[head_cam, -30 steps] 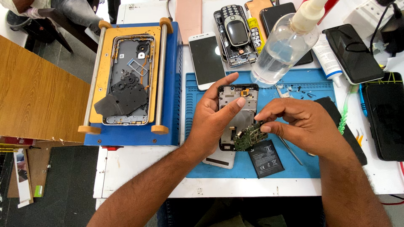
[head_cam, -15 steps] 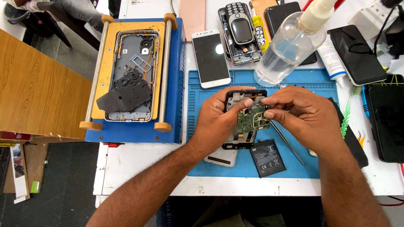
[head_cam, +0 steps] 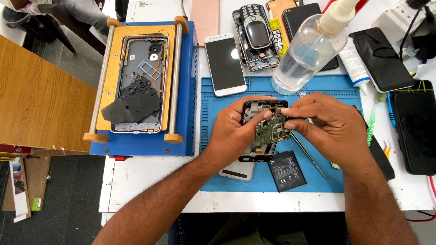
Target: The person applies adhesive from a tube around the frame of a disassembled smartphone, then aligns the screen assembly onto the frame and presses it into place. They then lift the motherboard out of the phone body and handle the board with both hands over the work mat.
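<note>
The opened phone frame [head_cam: 255, 131] is black and has no back cover, so its inner parts are visible; it is lifted a little above the blue work mat [head_cam: 218, 172], near the middle of the mat, with its top end pointing away from the person. The green circuit board [head_cam: 271, 129] is small and irregular, covered with tiny parts, and it is tilted over the right upper part of the frame, partly touching it.
</note>
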Motion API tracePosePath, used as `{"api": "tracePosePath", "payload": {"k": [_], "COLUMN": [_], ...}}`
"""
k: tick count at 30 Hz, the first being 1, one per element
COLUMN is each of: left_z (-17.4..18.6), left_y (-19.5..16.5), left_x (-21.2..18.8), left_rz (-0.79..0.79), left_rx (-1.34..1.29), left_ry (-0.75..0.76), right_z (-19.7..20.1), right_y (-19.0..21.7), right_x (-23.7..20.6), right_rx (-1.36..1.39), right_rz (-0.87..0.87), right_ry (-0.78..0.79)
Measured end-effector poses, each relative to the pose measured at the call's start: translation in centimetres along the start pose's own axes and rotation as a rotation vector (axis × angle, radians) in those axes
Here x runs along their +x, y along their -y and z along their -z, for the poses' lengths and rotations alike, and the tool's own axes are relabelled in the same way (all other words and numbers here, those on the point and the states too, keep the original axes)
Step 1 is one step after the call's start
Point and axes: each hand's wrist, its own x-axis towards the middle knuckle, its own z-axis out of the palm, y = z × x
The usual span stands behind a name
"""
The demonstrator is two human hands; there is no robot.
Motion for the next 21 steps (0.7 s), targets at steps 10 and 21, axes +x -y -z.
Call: {"api": "tracePosePath", "payload": {"k": [10,21], "left_z": [0.7,0.6], "left_y": [0.3,-0.8], "left_x": [-0.3,-0.3], "left_rz": [-0.094,-0.035], "left_rx": [0.0,-0.005], "left_ry": [-0.118,-0.071], "right_z": [-0.4,-0.5], "right_y": [0.3,0.6], "right_x": [0.0,0.5], "right_rx": [0.104,-0.031], "right_rz": [0.142,0.137], "right_ry": [0.206,0.278]}}
